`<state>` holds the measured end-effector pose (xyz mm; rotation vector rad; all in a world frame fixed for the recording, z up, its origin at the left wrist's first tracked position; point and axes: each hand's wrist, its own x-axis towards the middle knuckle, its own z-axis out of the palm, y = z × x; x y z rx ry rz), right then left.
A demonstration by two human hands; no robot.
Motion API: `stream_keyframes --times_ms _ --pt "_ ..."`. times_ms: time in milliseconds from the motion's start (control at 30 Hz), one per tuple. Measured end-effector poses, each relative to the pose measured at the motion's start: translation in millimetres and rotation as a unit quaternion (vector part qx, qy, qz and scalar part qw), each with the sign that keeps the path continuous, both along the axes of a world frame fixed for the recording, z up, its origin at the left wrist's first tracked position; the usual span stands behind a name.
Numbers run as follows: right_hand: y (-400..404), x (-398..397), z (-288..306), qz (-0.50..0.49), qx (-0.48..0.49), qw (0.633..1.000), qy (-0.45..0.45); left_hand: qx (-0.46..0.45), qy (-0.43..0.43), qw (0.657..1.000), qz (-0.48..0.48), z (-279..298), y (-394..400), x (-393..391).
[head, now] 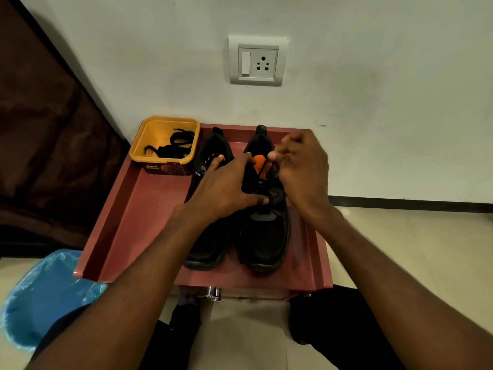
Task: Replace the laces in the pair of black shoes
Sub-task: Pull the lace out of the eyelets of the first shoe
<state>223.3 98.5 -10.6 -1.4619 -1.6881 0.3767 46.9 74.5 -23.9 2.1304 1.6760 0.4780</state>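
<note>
Nearest the camera, dark-clothed knees (346,316) are seen on a pale tiled floor (400,249), with a blue plastic bag (40,297) lying to the left. Just beyond, a chrome knob (213,292) is set in the front of a low reddish desk (149,209) with raised side rims.

On the desk a pair of black shoes is placed side by side, toes toward the person: the left shoe (208,249) and the right shoe (264,244) stand just beside each other, near the middle of the surface.

The left hand (224,188) is laid across both shoes; its fingers (213,162) are spread and extended, the thumb is pressed onto the lacing area of the right shoe, and the fingertips reach the orange lining at the left shoe's opening. The right hand (304,166) is held over the right shoe's upper, its fingers curled in a narrow pinch near the orange tongue (260,162) (what exactly is pinched cannot be made out, as it is dark and blurred).

Farther back, at the desk's far left corner, a yellow tub (141,148) is set, and black laces (173,145) are coiled inside it. Behind everything, a white wall (373,76) is seen with a switch and socket plate (257,61), and a dark brown curtain (40,129) hangs at the left.
</note>
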Motion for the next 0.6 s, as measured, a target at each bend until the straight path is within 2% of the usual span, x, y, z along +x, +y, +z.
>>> stream_keyframes --times_ms 67,100,167,233,300,467,600 --pt "1.4 1.3 8.0 -0.057 0.026 0.994 0.084 0.0 0.002 1.0 0.004 -0.2 1.1 -1.3" --pt "2.5 3.0 9.0 -0.051 0.018 0.995 0.087 0.0 0.003 1.0 0.003 -0.7 1.4 -1.7" --pt "5.1 6.1 2.2 0.016 -0.031 0.999 -0.008 0.001 0.001 1.0 -0.004 -2.0 1.5 -1.8" --pt "2.8 3.7 -8.6 0.094 -0.108 0.98 -0.137 0.001 -0.003 1.0 -0.011 -4.2 2.5 -1.7" --pt "0.2 -0.7 -16.7 0.139 -0.163 0.958 -0.19 -0.007 -0.002 1.0 -0.016 -5.4 3.9 -2.0" --pt "3.3 -1.2 -14.8 0.108 -0.17 0.978 -0.048 0.0 0.003 1.0 -0.014 -3.4 2.9 -0.6" --pt "2.5 1.2 -11.4 0.13 -0.121 0.977 -0.117 0.0 0.007 1.0 -0.013 -1.8 1.6 -1.1"
